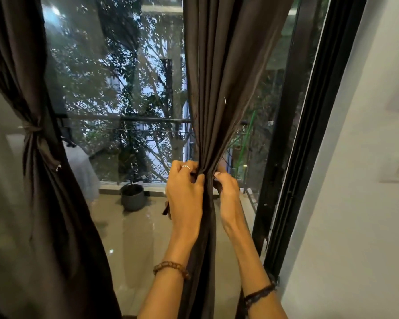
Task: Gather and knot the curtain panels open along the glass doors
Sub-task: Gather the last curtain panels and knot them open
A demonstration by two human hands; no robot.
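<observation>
A dark brown curtain panel [226, 77] hangs in front of the glass door [124, 93] and is bunched into a narrow waist at mid height. My left hand [184, 192] grips the gathered cloth from the left, fingers curled into the folds. My right hand [226, 187] pinches the same bunch from the right. Below the hands the cloth falls in a tight column between my forearms. A second dark panel [44, 157] at the left is tied at its middle with a knotted band [34, 130].
A black door frame [293, 157] and a white wall [359, 203] with switch plates stand at the right. Beyond the glass lie a tiled balcony floor, a grey plant pot [133, 196], a railing and trees.
</observation>
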